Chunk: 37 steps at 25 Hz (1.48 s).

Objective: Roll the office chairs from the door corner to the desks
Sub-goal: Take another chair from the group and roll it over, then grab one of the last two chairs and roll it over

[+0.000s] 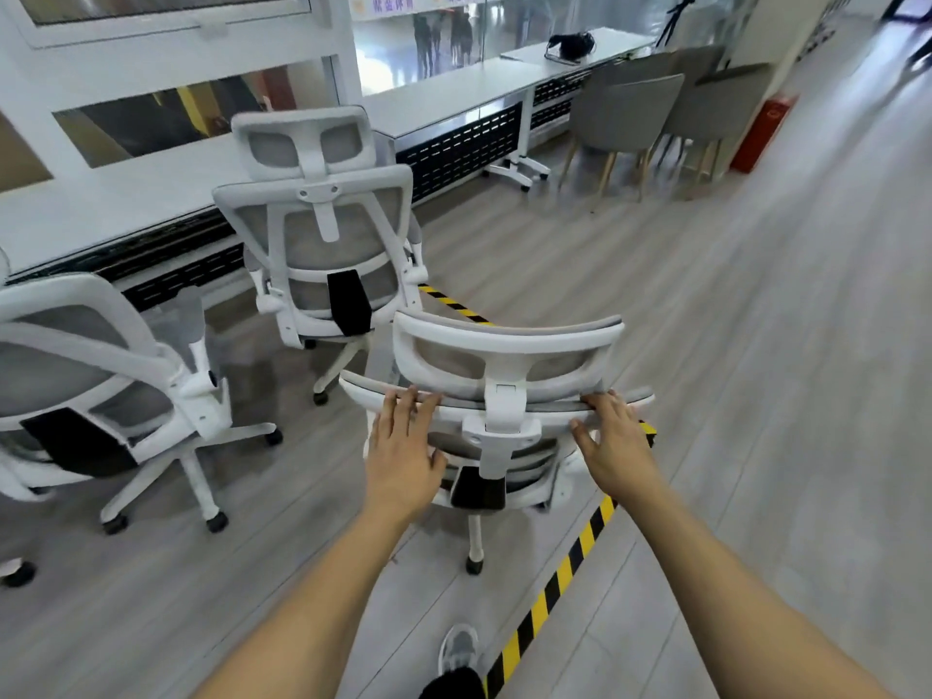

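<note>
Seat and wheels of the chair are mostly hidden behind its back; left hand and right hand rest spread on its rim; window lettering is too blurred to read.

White plastic chair frame, grey mesh, matt wood-look floor

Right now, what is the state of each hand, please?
Left hand: open, fingers laid on the top edge of the chair.
Right hand: open, fingers laid on the same edge.
</note>
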Each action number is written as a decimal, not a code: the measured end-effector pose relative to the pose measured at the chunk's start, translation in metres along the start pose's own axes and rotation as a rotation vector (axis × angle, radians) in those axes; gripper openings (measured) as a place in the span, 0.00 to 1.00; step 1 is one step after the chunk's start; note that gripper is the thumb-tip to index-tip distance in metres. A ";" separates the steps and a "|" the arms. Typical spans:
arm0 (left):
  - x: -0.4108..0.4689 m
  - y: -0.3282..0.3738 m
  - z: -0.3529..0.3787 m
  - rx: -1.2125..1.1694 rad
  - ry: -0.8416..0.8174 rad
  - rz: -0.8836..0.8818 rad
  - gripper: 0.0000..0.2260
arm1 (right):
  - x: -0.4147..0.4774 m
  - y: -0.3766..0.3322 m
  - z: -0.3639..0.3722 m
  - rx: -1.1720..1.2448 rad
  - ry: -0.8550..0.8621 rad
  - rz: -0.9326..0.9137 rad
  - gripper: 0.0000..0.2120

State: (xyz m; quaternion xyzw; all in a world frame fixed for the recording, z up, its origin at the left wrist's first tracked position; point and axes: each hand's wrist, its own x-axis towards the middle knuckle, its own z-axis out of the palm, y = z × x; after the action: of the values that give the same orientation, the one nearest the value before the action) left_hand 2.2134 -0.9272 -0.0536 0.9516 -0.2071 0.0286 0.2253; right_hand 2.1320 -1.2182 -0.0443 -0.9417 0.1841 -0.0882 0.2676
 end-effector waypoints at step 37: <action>-0.559 0.280 -0.117 0.438 0.726 -1.367 0.20 | -0.421 -0.191 -0.058 0.419 -0.746 -1.650 0.21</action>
State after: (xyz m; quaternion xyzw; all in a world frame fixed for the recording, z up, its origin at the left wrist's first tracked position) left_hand 1.5937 -0.8895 0.0852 0.8217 0.5177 0.2317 0.0546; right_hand 1.7876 -0.9290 0.0778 -0.6745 -0.6617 0.0263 0.3266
